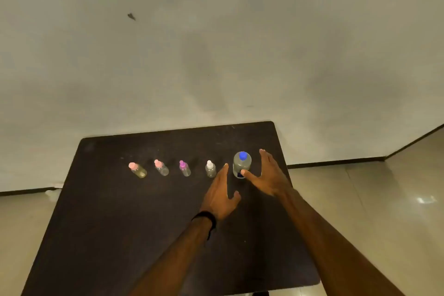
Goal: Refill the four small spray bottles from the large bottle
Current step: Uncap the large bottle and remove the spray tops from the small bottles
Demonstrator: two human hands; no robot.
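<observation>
Several small clear spray bottles stand in a row on the dark table (120, 223): a pink-capped bottle (138, 169) at the left, another pink-capped bottle (161, 167), a purple-capped bottle (184, 168) and a white-capped bottle (210, 169). The large clear bottle (241, 163) with a blue cap stands upright at the right end of the row. My right hand (269, 175) is spread around its right side, thumb tip in front of its base. My left hand (219, 196) hovers with straight fingers just left of it, near the white-capped bottle. Neither hand holds anything.
The table's far edge runs close to a plain wall (216, 55). A tiled floor (384, 199) shows to the right and left of the table. The table's right edge lies just past my right hand.
</observation>
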